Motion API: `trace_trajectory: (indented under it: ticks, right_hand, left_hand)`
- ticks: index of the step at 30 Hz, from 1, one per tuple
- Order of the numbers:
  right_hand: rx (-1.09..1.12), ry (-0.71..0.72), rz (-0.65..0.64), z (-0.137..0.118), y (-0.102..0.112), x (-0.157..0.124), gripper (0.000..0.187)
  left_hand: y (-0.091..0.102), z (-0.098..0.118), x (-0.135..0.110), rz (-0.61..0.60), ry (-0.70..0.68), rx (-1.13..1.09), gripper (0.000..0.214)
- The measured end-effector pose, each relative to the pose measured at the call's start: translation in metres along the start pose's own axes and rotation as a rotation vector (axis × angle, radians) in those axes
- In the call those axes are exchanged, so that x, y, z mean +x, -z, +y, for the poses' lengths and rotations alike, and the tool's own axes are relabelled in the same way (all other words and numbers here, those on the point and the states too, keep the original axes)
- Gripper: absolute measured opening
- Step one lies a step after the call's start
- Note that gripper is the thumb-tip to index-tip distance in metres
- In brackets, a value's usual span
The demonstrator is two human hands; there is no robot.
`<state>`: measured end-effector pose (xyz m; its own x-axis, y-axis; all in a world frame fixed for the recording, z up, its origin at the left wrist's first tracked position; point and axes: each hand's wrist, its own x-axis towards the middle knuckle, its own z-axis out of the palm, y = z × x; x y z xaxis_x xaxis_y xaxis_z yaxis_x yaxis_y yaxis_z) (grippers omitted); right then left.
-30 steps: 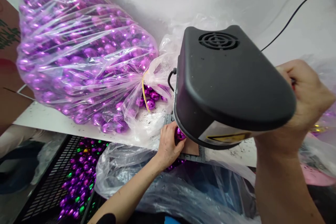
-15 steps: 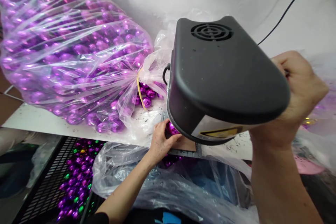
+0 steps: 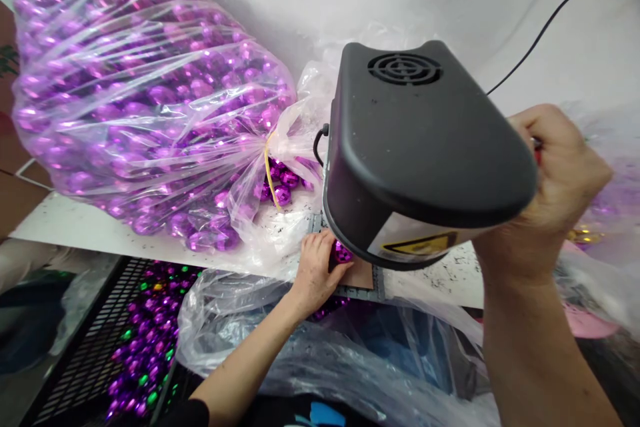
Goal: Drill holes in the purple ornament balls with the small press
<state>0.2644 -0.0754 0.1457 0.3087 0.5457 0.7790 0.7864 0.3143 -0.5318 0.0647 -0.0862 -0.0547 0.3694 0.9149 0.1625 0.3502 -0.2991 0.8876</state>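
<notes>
My left hand [image 3: 316, 270] pinches a small shiny purple ball [image 3: 341, 253] on a brown plate [image 3: 361, 276] under the black machine head [image 3: 425, 150]. My right hand [image 3: 560, 180] is raised at the machine's right side, closed in a fist around something thin with a red tip that is mostly hidden behind the housing.
A big clear bag of purple balls [image 3: 145, 100], tied with a yellow band, lies on the white table [image 3: 80, 230] to the left. A black crate [image 3: 95, 353] with purple and green balls sits below. An open plastic bag [image 3: 320, 347] hangs under the table edge. A black cable [image 3: 550, 20] runs across the wall.
The view shifted slightly. My left hand stays on the purple ball under the machine head. My right fist stays at the machine's side, with little movement.
</notes>
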Motion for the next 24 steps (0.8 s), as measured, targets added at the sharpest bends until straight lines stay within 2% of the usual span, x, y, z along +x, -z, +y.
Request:
trace_trajectory:
  ticks: [3, 7, 12, 19, 24]
  right_hand:
    - [0.022, 0.002, 0.000, 0.001, -0.001, 0.000, 0.034]
    - [0.032, -0.007, 0.005, 0.001, -0.001, 0.000, 0.032]
    - [0.026, -0.026, 0.005, -0.001, 0.000, 0.001, 0.033]
    - [0.007, 0.000, -0.003, -0.001, 0.003, -0.004, 0.029]
    - [-0.084, 0.090, 0.079, 0.002, 0.010, -0.017, 0.029]
  left_hand:
    - [-0.005, 0.002, -0.001, 0.004, -0.028, 0.029, 0.038]
    - [-0.006, 0.010, 0.000, -0.067, -0.024, -0.041, 0.039]
    - [-0.004, 0.021, 0.004, -0.026, 0.031, -0.041, 0.030]
    - [-0.002, 0.025, 0.003, -0.041, -0.049, -0.026, 0.027]
    - [-0.002, 0.025, 0.002, -0.072, -0.082, 0.234, 0.037]
